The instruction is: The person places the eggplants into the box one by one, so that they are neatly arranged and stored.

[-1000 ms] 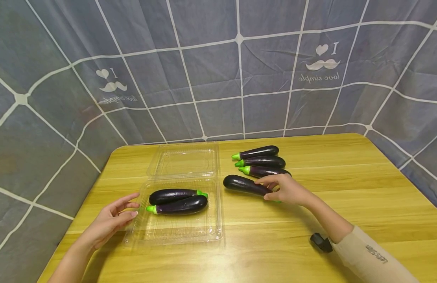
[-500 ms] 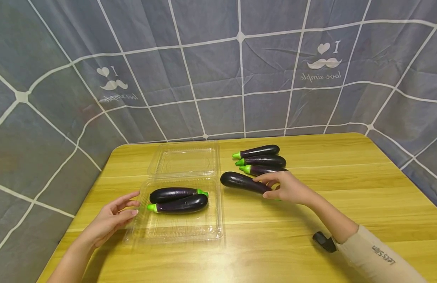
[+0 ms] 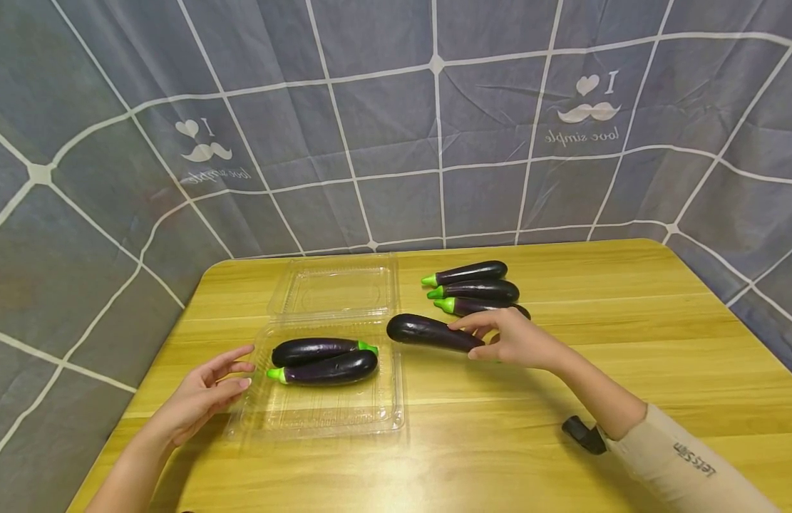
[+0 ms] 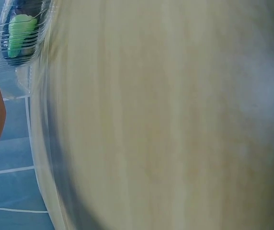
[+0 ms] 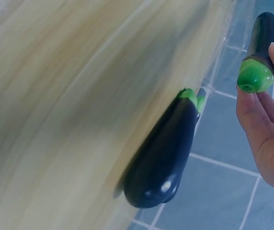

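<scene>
My right hand [image 3: 520, 340] pinches an eggplant [image 3: 428, 333] near its green stem end, thumb on one side and fingers on the other; its round end points left, at the right rim of a clear plastic container [image 3: 396, 413]. In the right wrist view the held eggplant [image 5: 267, 38] shows its green cap towards the camera. Two eggplants lie side by side in the container, a rear one [image 3: 312, 350] and a front one [image 3: 334, 368], stems opposite ways. By the container's left rim my left hand [image 3: 199, 395] rests with fingers loosely bent, holding nothing; contact with the rim is unclear.
Behind the held eggplant, three more eggplants [image 3: 475, 290] lie in a row on the wooden table [image 3: 485, 456]. The container's clear lid [image 3: 334, 288] lies folded back towards the grey curtain [image 3: 396, 142]. A black strap device [image 3: 583, 434] sits at my right wrist.
The held eggplant has risen off the table and moved left with my right hand, so its round end now reaches the container's right rim. My left hand stays in place.
</scene>
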{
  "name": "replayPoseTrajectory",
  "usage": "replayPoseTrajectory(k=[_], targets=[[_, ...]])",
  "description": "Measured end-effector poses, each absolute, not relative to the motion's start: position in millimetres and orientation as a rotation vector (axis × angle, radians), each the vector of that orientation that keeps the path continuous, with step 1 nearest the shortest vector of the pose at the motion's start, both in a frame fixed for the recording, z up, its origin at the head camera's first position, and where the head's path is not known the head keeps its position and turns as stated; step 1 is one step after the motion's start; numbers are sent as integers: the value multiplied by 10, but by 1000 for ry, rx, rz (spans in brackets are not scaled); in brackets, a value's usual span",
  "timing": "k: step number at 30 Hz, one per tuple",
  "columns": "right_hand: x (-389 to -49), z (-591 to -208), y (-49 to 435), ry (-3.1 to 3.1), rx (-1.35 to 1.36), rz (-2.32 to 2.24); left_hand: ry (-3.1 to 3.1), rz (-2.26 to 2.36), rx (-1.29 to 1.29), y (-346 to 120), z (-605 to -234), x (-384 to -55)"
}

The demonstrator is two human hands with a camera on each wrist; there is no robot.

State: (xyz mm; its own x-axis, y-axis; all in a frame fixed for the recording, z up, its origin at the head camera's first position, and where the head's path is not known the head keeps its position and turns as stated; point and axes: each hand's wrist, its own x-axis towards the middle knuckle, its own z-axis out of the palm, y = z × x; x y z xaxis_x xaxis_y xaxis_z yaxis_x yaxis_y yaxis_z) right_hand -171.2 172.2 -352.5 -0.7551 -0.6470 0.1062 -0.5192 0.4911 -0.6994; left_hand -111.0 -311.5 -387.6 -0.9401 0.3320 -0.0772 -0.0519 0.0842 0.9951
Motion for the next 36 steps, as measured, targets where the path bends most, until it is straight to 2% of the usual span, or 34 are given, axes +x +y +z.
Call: replayPoseTrajectory(k=[16,36], targets=[[-1683,-3392,1454,2498,-1074,-1072,2060,1954,296,-3117,-3892,-1122],[-1678,-3267,994,2390,-1294,-963,2016,1972,326,-3120,-3895,-1114]])
